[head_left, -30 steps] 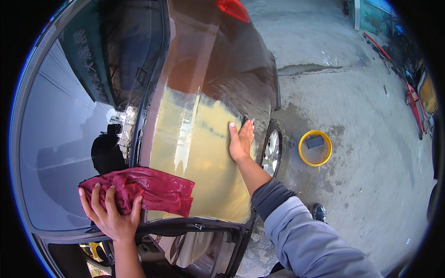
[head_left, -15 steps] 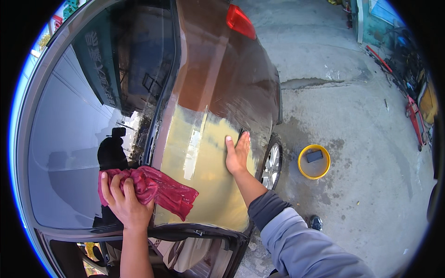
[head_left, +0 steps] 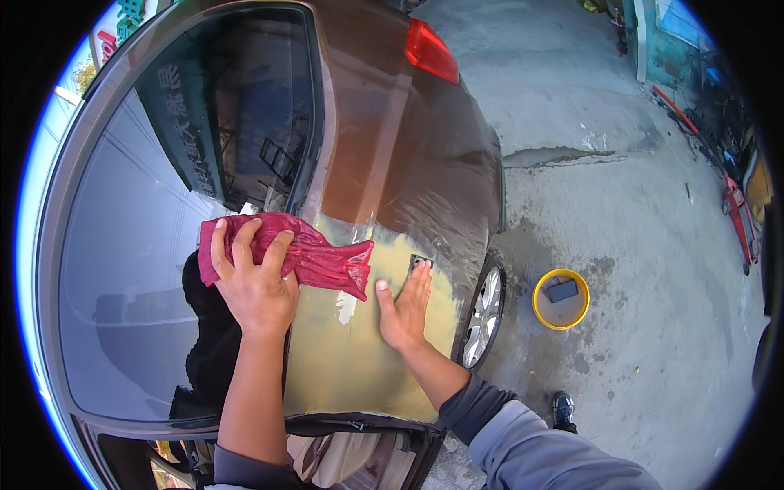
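Note:
Bunched in my left hand point(head_left: 255, 282) is a wet dark-red cloth point(head_left: 327, 260), one end trailing to the right over the car's rear side panel. My right hand point(head_left: 406, 312) lies flat on that panel, fingers together and thumb apart. Beneath its fingertips shows the edge of a small black sheet of sandpaper point(head_left: 417, 261), mostly covered. The panel's yellowish filler patch point(head_left: 351, 367) spreads around both hands, with a pale bare strip point(head_left: 347, 306) between them. Above the patch the bodywork point(head_left: 359, 163) is brown and looks wet.
A yellow-rimmed bucket point(head_left: 536, 299) with water and a dark block point(head_left: 563, 291) stands on the concrete floor, right of the car wheel point(head_left: 483, 317). The dark rear window point(head_left: 139, 302) lies left. A red floor jack point(head_left: 738, 220) and clutter stand far right.
My left hand and the cloth have moved up and right, from the glass onto the panel's edge. My right hand has slid slightly down and left on the filler.

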A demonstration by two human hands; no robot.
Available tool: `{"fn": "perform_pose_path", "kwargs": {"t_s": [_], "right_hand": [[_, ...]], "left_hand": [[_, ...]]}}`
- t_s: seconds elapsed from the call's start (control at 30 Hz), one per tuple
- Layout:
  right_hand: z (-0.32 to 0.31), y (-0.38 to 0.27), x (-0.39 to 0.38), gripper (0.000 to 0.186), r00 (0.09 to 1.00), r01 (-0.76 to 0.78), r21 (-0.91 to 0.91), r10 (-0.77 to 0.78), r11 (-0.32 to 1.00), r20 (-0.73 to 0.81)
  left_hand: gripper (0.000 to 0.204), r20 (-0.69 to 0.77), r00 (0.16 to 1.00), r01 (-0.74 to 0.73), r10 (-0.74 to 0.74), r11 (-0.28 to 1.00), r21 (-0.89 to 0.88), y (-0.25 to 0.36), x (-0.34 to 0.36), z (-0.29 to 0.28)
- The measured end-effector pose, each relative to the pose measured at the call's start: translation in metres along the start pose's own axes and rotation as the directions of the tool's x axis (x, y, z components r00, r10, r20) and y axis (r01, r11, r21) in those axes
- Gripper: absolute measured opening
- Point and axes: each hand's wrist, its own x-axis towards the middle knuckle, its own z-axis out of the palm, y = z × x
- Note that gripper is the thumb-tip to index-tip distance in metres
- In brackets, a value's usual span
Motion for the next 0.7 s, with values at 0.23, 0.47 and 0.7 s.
{"fn": "perform_pose_path", "kwargs": {"t_s": [0.23,0.47,0.7], "right_hand": [[-0.017,-0.053,-0.007,0.102,0.958,0.280,-0.037,-0.276,0.959,0.078],[-0.011,-0.019,-0.004,0.101,0.836,0.539,-0.055,-0.526,0.840,0.155],[-0.036,0.036,0.022,0.101,0.934,-0.356,0.120,0.352,0.927,0.057]], "left_hand": [[0.053,-0.131,0.991,-0.036,0.029,0.998,-0.053,0.008,0.010,-0.001],[0.037,-0.145,0.988,-0.062,0.057,0.998,-0.030,0.004,0.006,0.003],[0.029,-0.134,0.990,-0.038,0.033,0.999,-0.035,0.003,0.006,0.009]]}}
